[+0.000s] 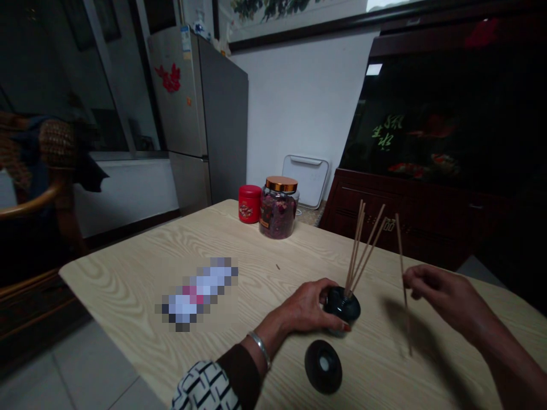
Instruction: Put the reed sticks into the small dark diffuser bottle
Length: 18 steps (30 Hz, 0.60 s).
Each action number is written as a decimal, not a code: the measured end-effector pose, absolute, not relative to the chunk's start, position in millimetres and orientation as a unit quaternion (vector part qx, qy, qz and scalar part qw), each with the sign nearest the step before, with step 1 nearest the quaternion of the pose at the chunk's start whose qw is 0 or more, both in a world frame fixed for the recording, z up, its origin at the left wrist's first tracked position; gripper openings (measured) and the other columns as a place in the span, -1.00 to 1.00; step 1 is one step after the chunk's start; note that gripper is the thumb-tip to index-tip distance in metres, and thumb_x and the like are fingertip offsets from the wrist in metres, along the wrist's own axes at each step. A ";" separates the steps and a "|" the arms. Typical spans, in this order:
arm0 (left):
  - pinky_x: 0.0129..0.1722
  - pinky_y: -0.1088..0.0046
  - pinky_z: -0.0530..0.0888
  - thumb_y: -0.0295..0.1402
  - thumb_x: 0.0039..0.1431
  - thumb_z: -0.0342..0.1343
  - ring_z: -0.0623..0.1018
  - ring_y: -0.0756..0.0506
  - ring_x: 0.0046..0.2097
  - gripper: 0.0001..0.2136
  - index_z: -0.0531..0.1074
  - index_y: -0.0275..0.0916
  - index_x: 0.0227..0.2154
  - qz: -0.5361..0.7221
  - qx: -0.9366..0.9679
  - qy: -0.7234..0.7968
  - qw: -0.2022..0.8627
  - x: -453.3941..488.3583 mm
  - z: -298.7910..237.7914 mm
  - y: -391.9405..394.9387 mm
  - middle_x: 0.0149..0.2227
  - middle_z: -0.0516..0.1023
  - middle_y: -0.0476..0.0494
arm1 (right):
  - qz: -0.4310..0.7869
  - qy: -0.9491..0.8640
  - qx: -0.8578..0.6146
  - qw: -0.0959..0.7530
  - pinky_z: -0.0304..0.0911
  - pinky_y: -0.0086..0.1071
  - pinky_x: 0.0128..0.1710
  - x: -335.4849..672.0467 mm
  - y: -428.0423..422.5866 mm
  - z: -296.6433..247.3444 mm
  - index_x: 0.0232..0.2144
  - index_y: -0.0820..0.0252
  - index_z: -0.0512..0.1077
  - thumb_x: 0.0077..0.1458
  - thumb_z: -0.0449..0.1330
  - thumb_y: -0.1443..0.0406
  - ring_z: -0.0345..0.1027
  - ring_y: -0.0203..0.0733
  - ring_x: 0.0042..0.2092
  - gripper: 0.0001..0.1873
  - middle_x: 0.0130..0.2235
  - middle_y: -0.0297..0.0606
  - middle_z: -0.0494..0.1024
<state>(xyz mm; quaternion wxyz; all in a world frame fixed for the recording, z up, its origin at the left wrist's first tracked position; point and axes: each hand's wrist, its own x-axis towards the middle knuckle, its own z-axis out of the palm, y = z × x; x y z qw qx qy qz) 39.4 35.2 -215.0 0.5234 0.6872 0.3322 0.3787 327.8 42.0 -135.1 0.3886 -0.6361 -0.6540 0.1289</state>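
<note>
Left hand [310, 310] clasps a small dark glossy pot [344, 304]; right hand [440, 293] pinches one thin wooden stick [404, 285].
The stick stands upright just right of the pot; so light a pinch may let it slip and knock the splayed wooden reeds [363, 245].

Your left hand [305, 310] covers the pot's [348, 306] near side. The stick [400, 256] in your right hand [444, 296] blurs towards its lower end. A pixelated patch [199, 293] hides something on the table [128, 267]. Your sleeve [205, 390] runs off the bottom edge.
</note>
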 end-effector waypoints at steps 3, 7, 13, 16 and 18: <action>-0.10 0.31 0.45 -0.26 -0.30 0.50 0.54 -0.18 -0.11 -0.31 0.47 -0.25 0.00 0.379 0.689 0.334 0.519 40.1 -217.6 36.5 -0.13 0.58 -0.19 | 0.224 -0.554 -0.583 0.550 0.23 -0.36 -0.46 308.6 30.1 -113.6 -0.39 0.13 0.53 -0.13 0.34 -0.02 0.37 -0.19 -0.42 -0.62 -0.46 -0.28 0.54; -0.10 0.31 0.45 -0.25 -0.31 0.51 0.54 -0.19 -0.10 -0.28 0.46 -0.26 0.02 0.378 0.687 0.334 0.524 41.3 -221.0 38.7 -0.13 0.57 -0.19 | 0.256 -0.452 -0.491 0.700 0.18 -0.45 -0.49 276.3 15.6 -100.9 -0.43 0.13 0.52 -0.16 0.42 0.12 0.35 -0.28 -0.41 -0.72 -0.43 -0.33 0.52; -0.11 0.34 0.44 -0.27 -0.30 0.51 0.54 -0.17 -0.11 -0.30 0.46 -0.27 0.01 0.381 0.680 0.322 0.537 40.9 -219.3 37.6 -0.13 0.57 -0.19 | 0.212 -0.446 -0.473 0.729 0.19 -0.44 -0.49 252.3 9.7 -105.5 -0.38 0.13 0.53 -0.08 0.40 0.13 0.34 -0.29 -0.43 -0.75 -0.45 -0.35 0.51; -0.12 0.35 0.44 -0.26 -0.29 0.50 0.54 -0.16 -0.11 -0.30 0.47 -0.26 0.01 0.379 0.685 0.329 0.528 40.4 -217.2 35.8 -0.14 0.58 -0.18 | 0.162 -0.471 -0.507 0.703 0.21 -0.43 -0.47 248.6 8.7 -110.6 -0.35 0.14 0.53 -0.02 0.37 0.09 0.33 -0.30 -0.44 -0.73 -0.46 -0.34 0.52; -0.12 0.35 0.44 -0.27 -0.29 0.50 0.54 -0.16 -0.12 -0.31 0.47 -0.25 0.01 0.377 0.685 0.331 0.528 40.2 -216.3 35.0 -0.14 0.58 -0.18 | 0.141 -0.487 -0.516 0.690 0.22 -0.42 -0.46 246.1 8.3 -113.4 -0.33 0.14 0.53 0.00 0.36 0.07 0.34 -0.30 -0.43 -0.71 -0.45 -0.34 0.53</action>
